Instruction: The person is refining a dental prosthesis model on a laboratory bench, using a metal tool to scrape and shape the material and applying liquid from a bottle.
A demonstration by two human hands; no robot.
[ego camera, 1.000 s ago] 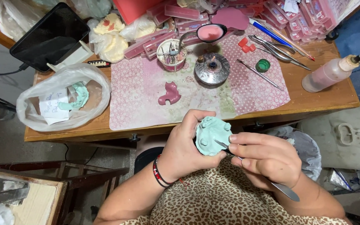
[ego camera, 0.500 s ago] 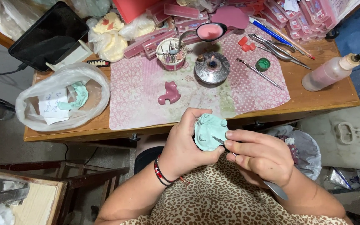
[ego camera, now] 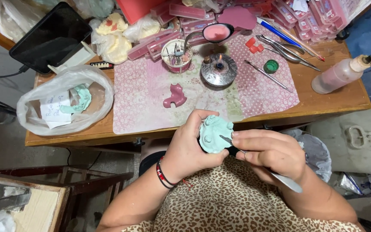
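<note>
My left hand [ego camera: 192,148] grips a pale green plaster dental cast [ego camera: 214,134] in front of my lap, just below the table's front edge. My right hand [ego camera: 269,151] holds a thin metal carving tool [ego camera: 280,177], its tip resting on the cast's right side and its flat handle end sticking out toward my right arm. A pink wax piece [ego camera: 174,96] lies on the pink dotted mat [ego camera: 151,86] just above my hands.
On the wooden table [ego camera: 331,103]: a lit metal spirit burner [ego camera: 218,70], a cup of small tools [ego camera: 176,55], a pink-filled bowl [ego camera: 216,32], metal instruments [ego camera: 280,47], a squeeze bottle [ego camera: 339,75], pink boxes, a black tablet [ego camera: 50,36]. A plastic bag [ego camera: 65,101] holds another green cast.
The tool tip has shifted slightly across the cast's edge and my right hand has turned a little. Everything on the table is as before.
</note>
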